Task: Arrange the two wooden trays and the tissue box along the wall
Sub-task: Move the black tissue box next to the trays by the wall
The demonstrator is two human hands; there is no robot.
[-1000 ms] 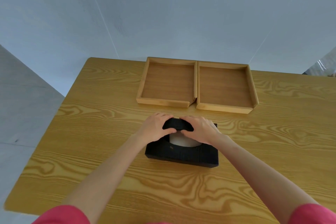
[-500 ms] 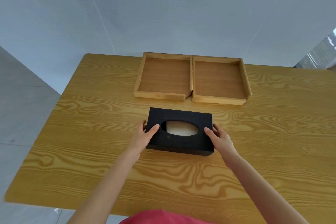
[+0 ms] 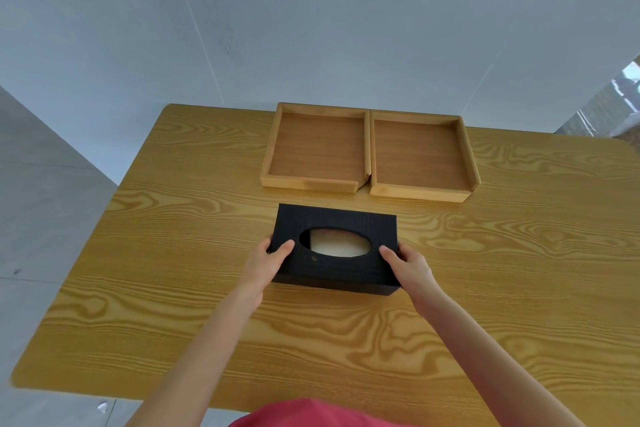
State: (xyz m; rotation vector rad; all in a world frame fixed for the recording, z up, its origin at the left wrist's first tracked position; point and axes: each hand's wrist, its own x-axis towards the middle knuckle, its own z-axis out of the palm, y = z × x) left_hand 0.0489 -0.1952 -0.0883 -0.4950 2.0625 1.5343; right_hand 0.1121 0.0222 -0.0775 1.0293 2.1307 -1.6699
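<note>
A black tissue box [image 3: 346, 270] with an oval opening on top stands in the middle of the wooden table [image 3: 173, 288]. My left hand [image 3: 266, 263] grips its left end and my right hand [image 3: 410, 267] grips its right end, thumbs on the top face. Beyond the box, two shallow wooden trays lie side by side against the white wall: the left tray [image 3: 317, 149] and the right tray [image 3: 420, 156], touching along their inner sides.
The white wall [image 3: 311, 28] runs along the table's far edge. Bare tabletop stretches left of the trays and right of them. The floor [image 3: 41, 201] drops away beyond the table's left edge.
My hands left the top of the box and spread to its two ends, uncovering the oval opening. The box and trays have stayed put.
</note>
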